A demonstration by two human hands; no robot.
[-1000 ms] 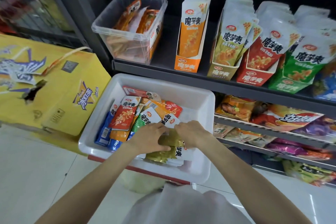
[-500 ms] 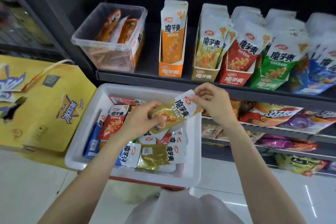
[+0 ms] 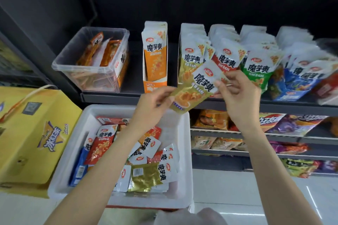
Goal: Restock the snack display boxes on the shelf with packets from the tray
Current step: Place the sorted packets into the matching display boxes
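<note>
An olive-gold snack packet [image 3: 193,89] is held up in front of the shelf edge. My left hand [image 3: 151,107] pinches its lower end and my right hand [image 3: 237,95] pinches its white top corner. Behind it on the shelf stands the matching olive-gold display box [image 3: 190,60], packed with packets. Beside it are an orange box [image 3: 155,71], a red box [image 3: 225,60], a green box [image 3: 257,71] and a blue box [image 3: 296,82]. Below, the white tray [image 3: 184,151] holds several mixed packets, with another gold packet [image 3: 146,177] lying near its front.
A clear plastic bin [image 3: 91,73] with orange snack sticks sits at the shelf's left end. A yellow carton [image 3: 31,133] stands left of the tray. Lower shelves [image 3: 274,133] to the right carry assorted snack bags. White floor lies below.
Both hands lifted the olive-gold packet out of the tray and carried it up and right to the shelf front. The camera tilted upward toward the shelf.
</note>
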